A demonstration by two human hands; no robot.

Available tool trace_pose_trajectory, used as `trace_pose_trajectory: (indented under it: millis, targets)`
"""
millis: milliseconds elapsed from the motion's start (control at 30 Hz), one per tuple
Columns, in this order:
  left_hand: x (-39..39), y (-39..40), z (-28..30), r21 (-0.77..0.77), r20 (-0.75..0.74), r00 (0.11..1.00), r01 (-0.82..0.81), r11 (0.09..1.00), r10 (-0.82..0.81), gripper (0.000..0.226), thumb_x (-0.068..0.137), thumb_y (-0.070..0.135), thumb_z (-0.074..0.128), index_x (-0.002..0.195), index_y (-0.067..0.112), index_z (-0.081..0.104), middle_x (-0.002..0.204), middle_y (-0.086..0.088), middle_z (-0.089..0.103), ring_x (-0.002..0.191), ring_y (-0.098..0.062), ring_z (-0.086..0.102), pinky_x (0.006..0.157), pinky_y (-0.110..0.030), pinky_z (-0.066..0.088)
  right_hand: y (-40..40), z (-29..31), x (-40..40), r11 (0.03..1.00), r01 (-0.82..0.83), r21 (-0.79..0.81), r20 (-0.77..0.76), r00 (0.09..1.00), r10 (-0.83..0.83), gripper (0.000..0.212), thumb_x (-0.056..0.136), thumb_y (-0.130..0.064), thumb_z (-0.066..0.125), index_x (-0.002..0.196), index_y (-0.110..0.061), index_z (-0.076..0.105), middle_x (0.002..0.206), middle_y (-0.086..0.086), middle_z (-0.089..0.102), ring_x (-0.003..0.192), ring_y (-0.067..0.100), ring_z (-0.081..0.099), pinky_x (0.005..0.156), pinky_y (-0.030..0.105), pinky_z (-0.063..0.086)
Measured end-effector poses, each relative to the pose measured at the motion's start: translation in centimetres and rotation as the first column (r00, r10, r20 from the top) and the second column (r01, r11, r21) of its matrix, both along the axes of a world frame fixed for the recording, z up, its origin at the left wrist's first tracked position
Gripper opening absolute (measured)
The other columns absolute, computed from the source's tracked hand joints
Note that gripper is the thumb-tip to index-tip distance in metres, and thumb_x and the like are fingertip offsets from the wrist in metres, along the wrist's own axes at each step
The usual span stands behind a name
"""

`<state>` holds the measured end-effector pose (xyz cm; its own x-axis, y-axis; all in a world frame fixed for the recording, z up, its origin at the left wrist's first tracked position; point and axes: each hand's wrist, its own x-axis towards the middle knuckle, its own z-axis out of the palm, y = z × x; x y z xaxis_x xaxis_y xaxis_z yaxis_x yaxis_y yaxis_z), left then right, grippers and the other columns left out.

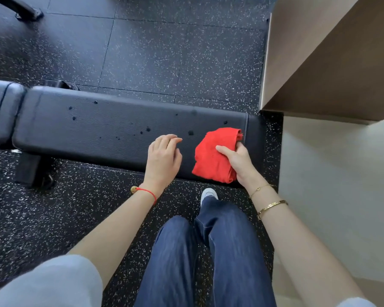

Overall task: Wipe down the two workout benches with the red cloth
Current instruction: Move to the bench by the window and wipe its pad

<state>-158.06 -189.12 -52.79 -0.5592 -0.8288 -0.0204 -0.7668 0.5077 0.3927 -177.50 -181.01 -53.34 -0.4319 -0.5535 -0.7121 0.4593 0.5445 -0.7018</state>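
Two hands hover over one black bench (111, 127), the landmark for everything else: the right hand (237, 161) grasps the red cloth (213, 156), bunched and lying on the pad's right end, while the left hand (163, 158) hangs released with loosely curled fingers just above the pad's near edge, holding nothing. To wipe well, I judge the cloth should be flattened under the palm and drawn leftward along the pad in overlapping passes, catching the dark droplets (148, 129) scattered past the left hand, roughly a dozen. One cloth, one bench plainly in view; a second black padded shape (0, 111) abuts its left end, perhaps its seat section
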Motion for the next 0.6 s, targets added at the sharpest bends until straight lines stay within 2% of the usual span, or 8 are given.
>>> trace_pose_trajectory:
  millis: [67,133,200,267,367,433,533,600]
  targets:
    - [0.3,-0.7,-3.4,-0.032,-0.033,0.999,-0.002,0.999,0.001,0.030,0.091,0.011,0.055,0.120,0.011,0.063,0.125,-0.005,0.061,0.121,-0.028,0.054,0.101,-0.044,0.043,-0.2,-2.5,0.1,0.997,-0.071,-0.019,-0.094,0.993,0.069,0.043,0.083,-0.008,0.073,0.121,-0.009,0.055,0.119,0.014,0.066,0.103,0.022,0.065,0.095,0.040,0.052]
    - [0.8,-1.4,-6.3,-0.082,-0.069,0.998,0.004,0.997,-0.010,0.030,0.091,0.012,0.055,0.119,0.011,0.063,0.125,-0.004,0.062,0.121,-0.028,0.054,0.103,-0.043,0.042,0.0,-4.2,0.1,0.981,-0.188,0.049,-0.333,0.923,0.194,0.044,0.080,-0.017,0.076,0.118,-0.011,0.055,0.116,0.009,0.067,0.105,0.024,0.065,0.096,0.041,0.050]
    - [1.4,-2.0,-8.8,-0.152,-0.118,0.992,0.025,0.988,-0.043,0.028,0.092,0.012,0.055,0.119,0.010,0.064,0.125,-0.004,0.063,0.121,-0.028,0.054,0.105,-0.043,0.041,0.9,-5.5,0.0,0.962,-0.215,0.169,-0.603,0.749,0.273,0.051,0.078,-0.028,0.076,0.120,-0.015,0.050,0.115,0.007,0.067,0.107,0.028,0.063,0.091,0.038,0.049]
    - [1.8,-2.4,-11.0,-0.230,-0.176,0.981,0.041,0.972,-0.083,0.028,0.093,0.012,0.054,0.119,0.010,0.065,0.125,-0.004,0.063,0.122,-0.028,0.054,0.107,-0.044,0.040,1.9,-6.4,0.1,0.970,-0.183,0.159,-0.775,0.586,0.237,0.065,0.077,-0.030,0.075,0.131,-0.017,0.040,0.125,0.007,0.060,0.114,0.028,0.057,0.092,0.037,0.045]
    - [2.1,-2.7,-13.0,-0.313,-0.258,0.960,0.021,0.949,-0.106,0.028,0.094,0.014,0.052,0.119,0.012,0.065,0.125,-0.002,0.062,0.123,-0.025,0.053,0.108,-0.043,0.038,3.1,-7.5,0.6,0.964,-0.213,0.162,-0.947,0.240,0.212,0.081,0.080,-0.030,0.071,0.147,-0.015,0.030,0.139,0.011,0.041,0.126,0.028,0.041,0.107,0.037,0.033]
    - [2.3,-2.9,-13.7,-0.338,-0.295,0.948,0.017,0.941,-0.123,0.027,0.094,0.014,0.052,0.118,0.013,0.065,0.124,0.000,0.062,0.122,-0.024,0.053,0.108,-0.042,0.039,3.5,-7.9,1.1,0.947,-0.279,0.162,-0.982,0.047,0.182,0.066,0.084,-0.030,0.066,0.144,-0.018,0.040,0.144,0.009,0.039,0.132,0.029,0.037,0.113,0.038,0.027]
    - [2.5,-3.1,-13.9,-0.349,-0.319,0.938,0.017,0.937,-0.136,0.027,0.093,0.015,0.052,0.116,0.014,0.066,0.123,0.001,0.063,0.121,-0.023,0.055,0.107,-0.042,0.039,3.9,-8.5,1.9,0.856,-0.499,0.139,-0.985,0.020,0.172,0.047,0.091,-0.037,0.057,0.136,-0.025,0.053,0.152,0.002,0.035,0.143,0.027,0.025,0.119,0.041,0.020]
    - [2.5,-3.0,-13.9,-0.351,-0.326,0.936,0.010,0.936,-0.133,0.026,0.092,0.015,0.053,0.114,0.014,0.066,0.121,0.001,0.064,0.120,-0.023,0.055,0.106,-0.042,0.040,4.2,-9.0,2.3,0.790,-0.565,0.240,-0.959,-0.013,0.282,0.054,0.092,-0.049,0.049,0.144,-0.035,0.043,0.160,-0.004,0.023,0.149,0.027,0.009,0.122,0.044,0.012]
